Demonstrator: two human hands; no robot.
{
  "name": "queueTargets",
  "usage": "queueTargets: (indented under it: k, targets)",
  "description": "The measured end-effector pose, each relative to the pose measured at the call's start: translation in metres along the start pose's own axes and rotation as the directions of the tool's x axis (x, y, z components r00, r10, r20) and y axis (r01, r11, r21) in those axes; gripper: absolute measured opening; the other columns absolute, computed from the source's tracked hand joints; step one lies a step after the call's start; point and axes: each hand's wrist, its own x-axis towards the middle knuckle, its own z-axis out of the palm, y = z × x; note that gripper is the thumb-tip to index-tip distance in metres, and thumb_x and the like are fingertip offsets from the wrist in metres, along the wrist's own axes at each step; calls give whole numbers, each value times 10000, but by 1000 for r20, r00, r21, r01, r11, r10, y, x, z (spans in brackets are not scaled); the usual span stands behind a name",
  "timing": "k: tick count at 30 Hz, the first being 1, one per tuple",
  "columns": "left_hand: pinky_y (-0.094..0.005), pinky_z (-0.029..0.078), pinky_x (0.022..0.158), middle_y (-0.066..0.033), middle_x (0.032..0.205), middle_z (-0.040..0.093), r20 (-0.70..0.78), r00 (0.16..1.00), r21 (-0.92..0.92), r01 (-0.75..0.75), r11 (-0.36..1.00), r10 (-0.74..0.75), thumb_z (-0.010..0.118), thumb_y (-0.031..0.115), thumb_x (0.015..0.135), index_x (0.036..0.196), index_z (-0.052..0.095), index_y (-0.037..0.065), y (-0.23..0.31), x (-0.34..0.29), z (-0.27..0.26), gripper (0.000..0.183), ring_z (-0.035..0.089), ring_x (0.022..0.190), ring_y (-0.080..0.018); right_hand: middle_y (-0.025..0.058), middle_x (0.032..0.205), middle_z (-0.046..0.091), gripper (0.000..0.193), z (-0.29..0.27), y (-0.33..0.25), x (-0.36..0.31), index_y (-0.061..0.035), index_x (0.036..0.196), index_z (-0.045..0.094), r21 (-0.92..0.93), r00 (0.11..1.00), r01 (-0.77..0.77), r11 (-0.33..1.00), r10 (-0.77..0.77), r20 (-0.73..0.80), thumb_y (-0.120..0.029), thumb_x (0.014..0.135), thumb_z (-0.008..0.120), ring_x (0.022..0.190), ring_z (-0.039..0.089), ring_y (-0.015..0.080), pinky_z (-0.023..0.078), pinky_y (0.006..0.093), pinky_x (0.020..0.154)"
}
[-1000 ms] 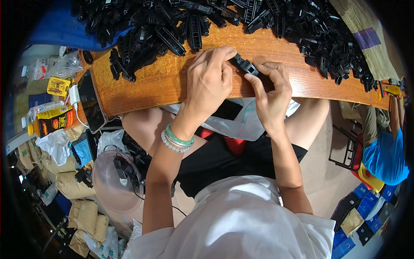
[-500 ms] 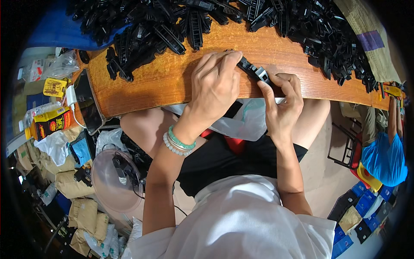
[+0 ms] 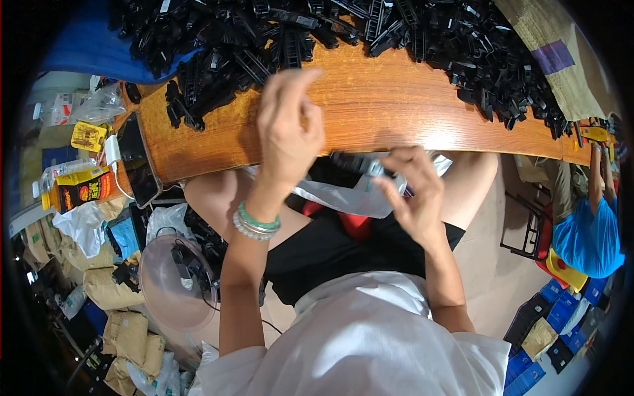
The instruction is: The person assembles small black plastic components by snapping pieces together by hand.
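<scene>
My left hand [image 3: 290,122] is raised over the table's near part, just short of the left pile of black plastic parts [image 3: 211,72]. Its forefinger points outward, the thumb stands apart, and I see nothing in it. Past the table's front edge, over my lap, my right hand [image 3: 416,195] has thumb and fingers spread. Right beside those fingertips is a long black plastic part [image 3: 353,162], smeared by motion, above a whitish plastic bag [image 3: 356,201] between my thighs. The part appears loose from the fingers.
More black parts [image 3: 489,72] are heaped at the back right of the wooden table [image 3: 370,119]. A phone-like dark slab [image 3: 137,155] and a yellow-labelled bottle [image 3: 79,191] lie at left. A pinkish round bin [image 3: 175,290] stands below. Another person in blue [image 3: 588,237] is at far right.
My left hand has let go of the black part and moved left. My right hand has come down toward the lap, its fingers spreading, and the part is now over the bag.
</scene>
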Motion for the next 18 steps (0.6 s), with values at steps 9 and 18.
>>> queueTargets:
  k: [9,18]
  targets:
    - [-431,443,945,-140,1236,561,224,944,482,-322,815,241,585,-73,749,1125,625,28,-21,18,0,392,535,1096,-340,94,978,606,255,-29,62,87,-54,1054,664,-628,892,-22,778,-268,-363,-74,800,657,889,554,273,433,379,769]
    - [-352,525,726,-173,1088,583,-17,983,41,-184,982,185,675,-39,742,1047,572,-13,-6,-5,7,323,616,902,-306,119,890,577,199,-16,67,90,-8,938,647,-394,967,-39,918,-65,-247,-67,758,706,868,545,304,437,399,766]
